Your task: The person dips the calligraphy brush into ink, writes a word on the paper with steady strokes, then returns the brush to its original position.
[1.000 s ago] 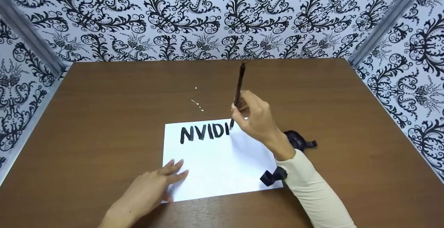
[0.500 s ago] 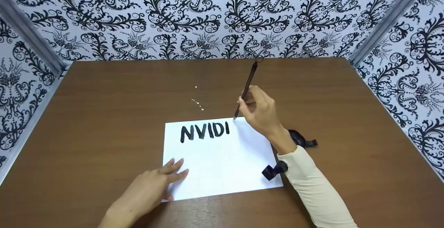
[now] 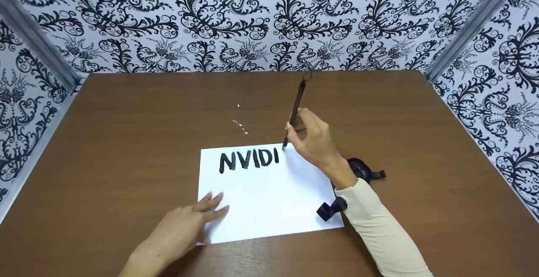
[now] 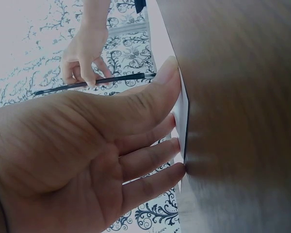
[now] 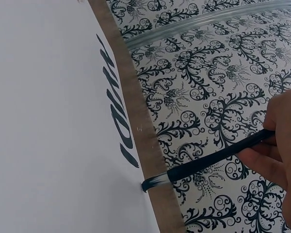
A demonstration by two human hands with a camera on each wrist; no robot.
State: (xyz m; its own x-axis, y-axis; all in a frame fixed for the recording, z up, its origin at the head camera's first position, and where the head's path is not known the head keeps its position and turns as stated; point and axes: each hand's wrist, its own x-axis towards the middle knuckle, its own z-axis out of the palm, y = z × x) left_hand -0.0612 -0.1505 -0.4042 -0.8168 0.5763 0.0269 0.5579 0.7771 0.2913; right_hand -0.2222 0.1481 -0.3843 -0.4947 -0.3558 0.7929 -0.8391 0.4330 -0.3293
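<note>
A white sheet of paper lies on the table, with the black letters "NVIDI" painted along its top. My right hand pinches a dark paintbrush by its handle, tilted, a small loop at its upper end. In the right wrist view the brush's black-tipped bristles meet the paper near its top edge, just past the last letter. My left hand rests on the paper's lower left corner with fingers spread. In the left wrist view, its thumb and fingertips touch the sheet near its edge.
A round black dish with a short handle stands right of the paper, partly behind my right wrist. Small white specks mark the brown table beyond the sheet. Patterned walls enclose the back and sides.
My right hand lifted the brush off the last stroke, moved it up and right to the paper's top edge, then lowered it slightly. The left hand has stayed put.
</note>
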